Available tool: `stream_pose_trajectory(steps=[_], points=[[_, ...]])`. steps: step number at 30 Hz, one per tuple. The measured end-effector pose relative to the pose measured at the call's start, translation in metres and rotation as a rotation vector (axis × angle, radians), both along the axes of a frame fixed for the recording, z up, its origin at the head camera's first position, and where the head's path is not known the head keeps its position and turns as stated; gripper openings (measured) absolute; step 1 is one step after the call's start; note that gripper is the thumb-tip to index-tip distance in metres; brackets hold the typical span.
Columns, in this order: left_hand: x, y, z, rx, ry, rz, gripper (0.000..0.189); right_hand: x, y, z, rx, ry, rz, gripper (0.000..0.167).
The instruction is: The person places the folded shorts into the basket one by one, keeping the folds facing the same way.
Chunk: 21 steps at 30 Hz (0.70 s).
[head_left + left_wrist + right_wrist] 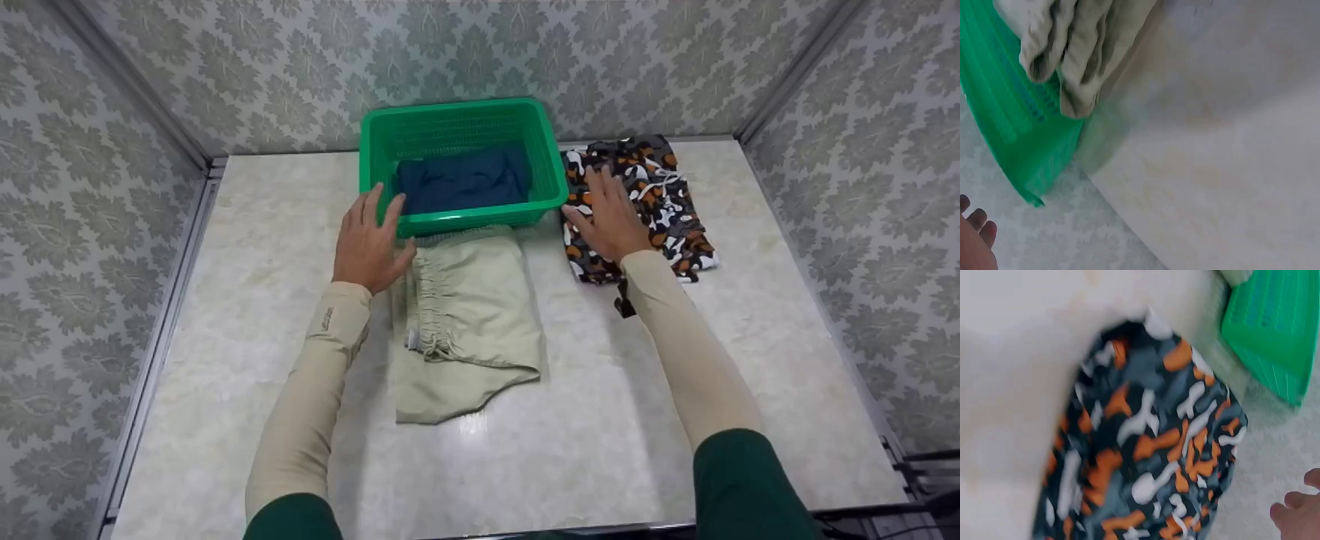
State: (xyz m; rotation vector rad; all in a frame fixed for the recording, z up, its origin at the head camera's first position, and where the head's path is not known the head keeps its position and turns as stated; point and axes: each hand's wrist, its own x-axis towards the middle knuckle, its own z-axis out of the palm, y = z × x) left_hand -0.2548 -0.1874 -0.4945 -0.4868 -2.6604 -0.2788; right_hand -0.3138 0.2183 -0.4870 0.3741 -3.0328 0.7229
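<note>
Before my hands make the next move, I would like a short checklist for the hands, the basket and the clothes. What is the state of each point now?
1. Left hand free: ok, its fingers are extended and hold nothing.
2. Right hand free: ok, open and holding nothing.
3. Green basket upright, opening up: ok.
4. Dark blue cloth inside the basket: ok.
5. Beige garment folded to an even outline: not ok, a lower part sticks out past the gathered waistband.
6. Beige garment clear of the basket: cannot tell, its far end lies close by the front rim.
</note>
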Motion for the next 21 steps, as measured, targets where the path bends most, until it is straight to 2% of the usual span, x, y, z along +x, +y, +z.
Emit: stream_pose_trajectory(steps=[2,4,6,9,11,13,16,18,21], points=[[0.014,0.012,-0.010,0.041,0.016,-0.033,0.059,0.007,-0.005,-0.009,-0.102,-0.036,-0.008,0.091],[0.031,0.031,-0.023,0.094,-0.004,-0.060,0.055,0.016,-0.010,-0.021,-0.217,-0.067,-0.010,0.091],[0.048,0.054,-0.034,0.128,-0.062,-0.082,0.054,0.025,-0.016,-0.032,-0.313,-0.104,-0.012,0.090],[0.067,0.092,-0.050,0.143,-0.210,-0.087,0.058,0.037,-0.026,-0.048,-0.390,-0.110,-0.014,0.086],[0.071,0.114,-0.055,0.140,-0.347,-0.079,0.067,0.043,-0.032,-0.056,-0.414,-0.091,-0.022,0.083],[0.070,0.132,-0.058,0.149,-0.480,-0.059,0.074,0.049,-0.040,-0.063,-0.453,-0.075,-0.036,0.082],[0.067,0.148,-0.063,0.151,-0.626,-0.006,0.084,0.058,-0.051,-0.071,-0.536,-0.116,-0.043,0.083],[0.065,0.153,-0.067,0.100,-0.664,0.023,0.092,0.064,-0.057,-0.076,-0.599,-0.164,-0.045,0.083],[0.066,0.156,-0.074,-0.014,-0.660,0.051,0.103,0.070,-0.064,-0.081,-0.650,-0.222,-0.038,0.083]])
